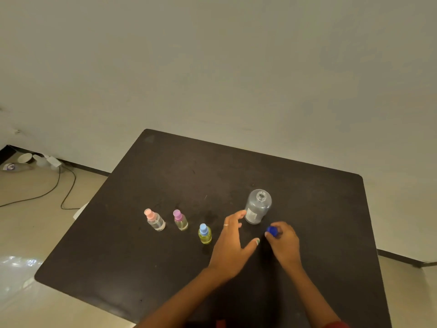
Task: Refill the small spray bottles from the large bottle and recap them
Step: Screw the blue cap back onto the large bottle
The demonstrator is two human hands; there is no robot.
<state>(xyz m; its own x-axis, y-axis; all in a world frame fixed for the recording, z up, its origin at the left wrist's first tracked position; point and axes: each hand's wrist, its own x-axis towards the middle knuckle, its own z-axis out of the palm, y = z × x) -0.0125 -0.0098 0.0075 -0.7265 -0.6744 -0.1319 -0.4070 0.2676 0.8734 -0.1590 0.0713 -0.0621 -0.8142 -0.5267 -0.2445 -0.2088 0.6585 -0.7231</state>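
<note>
Big bottle [257, 207] uncapped, right of centre.
Right hand [283, 243] pinches the blue cap [272, 231] just below it; left hand [233, 242] spread open beside it.

You face a plain off-white wall [212, 67] that fills the upper half of your view. Against it stands a dark, matte desk [189, 176] with rounded corners. To the left of the desk lies a pale, glossy floor [35, 233], catching a bright patch of light near the desk's near-left corner. A dark skirting strip [89, 169] runs along the wall's foot. Left of the desk, black cables [59, 185] trail across the floor towards a white adapter [54, 161] and a paper cup [24, 158].
</note>
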